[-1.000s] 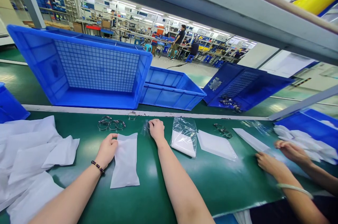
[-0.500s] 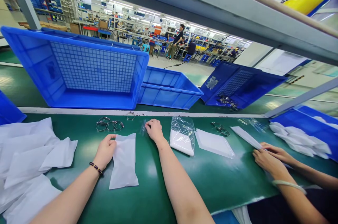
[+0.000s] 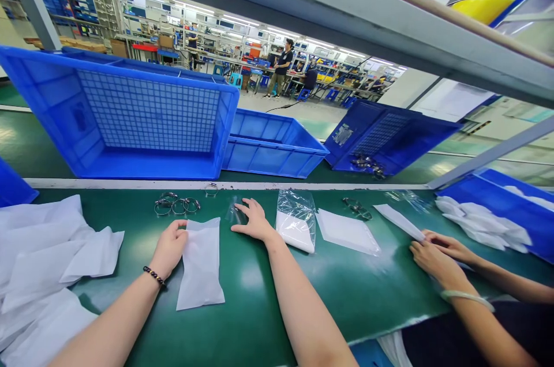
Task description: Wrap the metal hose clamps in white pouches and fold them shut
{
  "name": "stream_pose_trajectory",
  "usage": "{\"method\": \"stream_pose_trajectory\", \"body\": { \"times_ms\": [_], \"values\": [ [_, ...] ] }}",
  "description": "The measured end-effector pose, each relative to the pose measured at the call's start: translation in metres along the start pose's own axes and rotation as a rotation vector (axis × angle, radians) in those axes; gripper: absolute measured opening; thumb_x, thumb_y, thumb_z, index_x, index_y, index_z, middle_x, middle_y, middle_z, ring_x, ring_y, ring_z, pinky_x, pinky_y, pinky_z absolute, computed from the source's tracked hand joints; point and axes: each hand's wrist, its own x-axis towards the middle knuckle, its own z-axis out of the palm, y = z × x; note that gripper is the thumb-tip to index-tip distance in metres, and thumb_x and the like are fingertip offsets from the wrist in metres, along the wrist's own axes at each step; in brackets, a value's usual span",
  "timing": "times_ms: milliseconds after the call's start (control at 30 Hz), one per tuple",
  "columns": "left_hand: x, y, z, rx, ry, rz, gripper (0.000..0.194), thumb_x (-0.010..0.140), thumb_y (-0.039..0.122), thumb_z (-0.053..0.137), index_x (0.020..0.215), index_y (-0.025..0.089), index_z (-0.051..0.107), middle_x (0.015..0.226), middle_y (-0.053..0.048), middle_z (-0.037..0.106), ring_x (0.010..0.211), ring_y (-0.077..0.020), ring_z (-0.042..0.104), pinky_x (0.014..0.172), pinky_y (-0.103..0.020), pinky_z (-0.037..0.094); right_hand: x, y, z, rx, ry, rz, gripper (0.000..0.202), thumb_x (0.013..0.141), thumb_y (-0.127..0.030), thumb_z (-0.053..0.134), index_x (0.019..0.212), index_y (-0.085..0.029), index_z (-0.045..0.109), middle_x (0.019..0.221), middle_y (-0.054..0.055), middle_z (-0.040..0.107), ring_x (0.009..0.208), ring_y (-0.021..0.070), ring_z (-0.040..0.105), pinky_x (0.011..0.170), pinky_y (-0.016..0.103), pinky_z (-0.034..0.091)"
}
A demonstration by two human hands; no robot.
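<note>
My left hand [image 3: 172, 246] pinches the upper left edge of a flat white pouch [image 3: 199, 266] that lies on the green tabletop. Fingers spread, my right hand [image 3: 253, 220] hovers over or rests at a small clear plastic piece [image 3: 236, 214], perhaps a little bag; whether it touches it I cannot tell. Several metal hose clamps [image 3: 177, 204] lie together beyond my left hand, and a single clamp [image 3: 211, 189] sits by the table's back strip. Just right of my right hand is a clear plastic bag [image 3: 296, 221] with white pouches inside.
White pouches [image 3: 38, 257] are heaped at the left. Blue crates [image 3: 151, 162] line the back, one holding metal clamps [image 3: 367, 165]. Right of the bag lie a stack of white sheets [image 3: 348, 232] and more clamps [image 3: 357, 209]. A co-worker's hands [image 3: 441, 251] hold a white pouch [image 3: 399, 221].
My right hand has opened from a pinch at the clear plastic piece, its fingers now spread. My left hand stays on the white pouch. The view has shifted slightly.
</note>
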Motion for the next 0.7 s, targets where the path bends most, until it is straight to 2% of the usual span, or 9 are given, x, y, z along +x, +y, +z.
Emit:
{"method": "stream_pose_trajectory", "body": {
  "times_ms": [133,200,300,400,467,500,567,633,700],
  "values": [
    [0.0,0.001,0.0,-0.005,-0.003,0.0,0.037,0.07,0.028,0.048,0.105,0.018,0.053,0.054,0.005,0.056,0.045,-0.0118,0.047,0.043,-0.019,0.034,-0.002,0.0,-0.002,0.093,0.02,0.005,0.101,0.056,-0.059,0.07,0.141,-0.026,0.027,0.148,0.007,0.019,0.138,0.0291,0.004,0.111,0.046,0.011],
    [0.0,0.001,0.0,-0.009,-0.005,-0.001,0.036,0.07,0.028,0.049,0.103,0.017,0.053,0.054,0.005,0.055,0.045,-0.0115,0.047,0.043,-0.019,0.034,-0.004,-0.001,-0.007,0.185,0.065,0.034,0.103,0.058,-0.055,0.07,0.143,-0.022,0.02,0.149,0.009,0.018,0.138,0.0274,0.007,0.111,0.044,0.014],
    [0.001,0.002,-0.001,-0.023,-0.014,-0.006,0.034,0.07,0.029,0.05,0.101,0.017,0.054,0.052,0.006,0.053,0.045,-0.0114,0.047,0.043,-0.019,0.034,-0.007,-0.007,-0.017,0.396,0.246,0.113,0.085,0.066,-0.05,0.064,0.138,-0.019,0.03,0.145,0.012,0.027,0.135,0.0266,0.02,0.109,0.043,0.021],
    [0.001,0.004,-0.003,-0.045,-0.061,-0.023,0.028,0.069,0.03,0.053,0.093,0.016,0.055,0.057,0.004,0.057,0.048,-0.0115,0.05,0.045,-0.019,0.035,-0.014,-0.02,-0.024,0.62,0.414,0.22,0.057,0.078,-0.046,0.05,0.126,-0.016,0.045,0.133,0.014,0.045,0.12,0.0254,0.043,0.096,0.038,0.039],
    [0.001,0.007,-0.004,-0.052,-0.101,-0.038,0.024,0.066,0.031,0.057,0.084,0.015,0.056,0.059,0.002,0.059,0.049,-0.0112,0.051,0.045,-0.019,0.035,-0.022,-0.031,-0.022,0.7,0.355,0.269,0.047,0.08,-0.045,0.045,0.117,-0.015,0.051,0.116,0.014,0.058,0.095,0.022,0.06,0.072,0.032,0.05],
    [0.0,0.008,-0.005,-0.05,-0.117,-0.045,0.022,0.065,0.031,0.059,0.08,0.015,0.056,0.059,0.002,0.059,0.049,-0.011,0.051,0.045,-0.019,0.035,-0.027,-0.038,-0.018,0.727,0.284,0.282,0.044,0.08,-0.044,0.046,0.112,-0.015,0.054,0.105,0.013,0.064,0.077,0.0189,0.063,0.058,0.028,0.05],
    [0.0,0.011,-0.006,-0.039,-0.13,-0.053,0.019,0.062,0.029,0.061,0.075,0.015,0.056,0.056,0.002,0.058,0.047,-0.0099,0.049,0.044,-0.018,0.034,-0.038,-0.053,-0.007,0.801,0.109,0.31,0.036,0.074,-0.039,0.055,0.101,-0.014,0.059,0.085,0.008,0.068,0.048,0.012,0.058,0.038,0.022,0.04],
    [0.0,0.014,-0.008,-0.022,-0.121,-0.053,0.016,0.062,0.028,0.062,0.071,0.016,0.054,0.049,0.006,0.052,0.043,-0.0081,0.044,0.043,-0.017,0.032,-0.044,-0.068,0.004,0.873,-0.051,0.339,0.031,0.067,-0.033,0.063,0.092,-0.014,0.06,0.075,0.006,0.068,0.036,0.0082,0.051,0.03,0.02,0.034],
    [0.0,0.017,-0.009,-0.007,-0.103,-0.053,0.016,0.063,0.029,0.062,0.067,0.017,0.052,0.043,0.009,0.043,0.038,-0.0059,0.035,0.039,-0.016,0.027,-0.046,-0.081,0.013,0.936,-0.157,0.367,0.026,0.064,-0.03,0.065,0.084,-0.013,0.06,0.07,0.004,0.068,0.034,0.0072,0.05,0.027,0.018,0.032]
  ]
}}
